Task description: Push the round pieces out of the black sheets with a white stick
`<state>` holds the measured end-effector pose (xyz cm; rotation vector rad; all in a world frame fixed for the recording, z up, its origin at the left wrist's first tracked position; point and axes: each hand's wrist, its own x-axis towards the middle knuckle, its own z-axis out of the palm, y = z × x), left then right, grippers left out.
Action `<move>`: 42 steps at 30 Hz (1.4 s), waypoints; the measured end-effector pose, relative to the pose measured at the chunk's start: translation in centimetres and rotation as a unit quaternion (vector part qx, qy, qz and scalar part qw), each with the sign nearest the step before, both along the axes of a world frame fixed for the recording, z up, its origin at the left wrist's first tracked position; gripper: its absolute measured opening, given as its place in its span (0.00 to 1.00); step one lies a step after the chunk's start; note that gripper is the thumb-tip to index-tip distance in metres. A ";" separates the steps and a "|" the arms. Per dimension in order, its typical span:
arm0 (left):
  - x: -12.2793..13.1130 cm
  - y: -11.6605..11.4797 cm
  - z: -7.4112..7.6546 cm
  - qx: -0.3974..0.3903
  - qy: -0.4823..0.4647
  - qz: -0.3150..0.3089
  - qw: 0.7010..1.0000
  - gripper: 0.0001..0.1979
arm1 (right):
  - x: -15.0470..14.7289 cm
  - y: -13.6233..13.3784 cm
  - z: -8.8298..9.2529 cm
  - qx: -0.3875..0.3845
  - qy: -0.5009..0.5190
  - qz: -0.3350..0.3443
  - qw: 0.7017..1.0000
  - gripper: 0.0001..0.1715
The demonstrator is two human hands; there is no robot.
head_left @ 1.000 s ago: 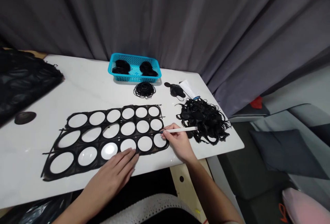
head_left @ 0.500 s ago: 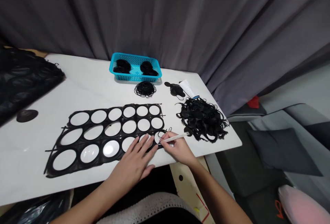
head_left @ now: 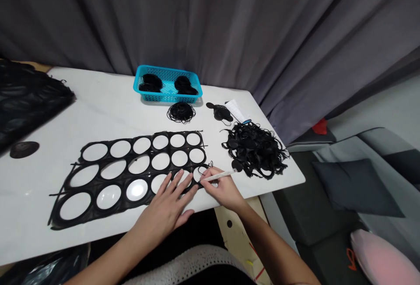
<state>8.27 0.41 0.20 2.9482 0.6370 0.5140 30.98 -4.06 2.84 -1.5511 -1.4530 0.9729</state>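
Note:
A black sheet (head_left: 114,176) with rows of large round holes lies flat on the white table (head_left: 108,96). My left hand (head_left: 172,195) rests palm down on its near right part, fingers spread. At the near right corner, my right hand (head_left: 220,184) grips a slim white pen-like tool (head_left: 223,174) like a pencil. The tool's low end meets the rim of the last hole; its exact tip is too small to make out. A thin black strip (head_left: 210,163) curls up beside the right fingers. A small black disc (head_left: 236,165) lies near the tool's upper end.
A heap of black strips (head_left: 257,149) is at the right. Behind the sheet are a thin black coil (head_left: 181,112) and a blue basket (head_left: 167,98) holding black bundles. Black sheets (head_left: 29,101) and a dark disc (head_left: 24,149) lie left. A curtain (head_left: 164,18) hangs behind.
The view has shifted slightly, so everything on the table sits a little further left. Both hands keep nearly the same pose and place on the sheet.

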 end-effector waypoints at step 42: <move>-2.3 -1.0 1.3 0.007 -0.051 0.049 0.997 0.20 | -0.4 1.3 0.4 -0.037 0.212 -0.111 0.970 0.17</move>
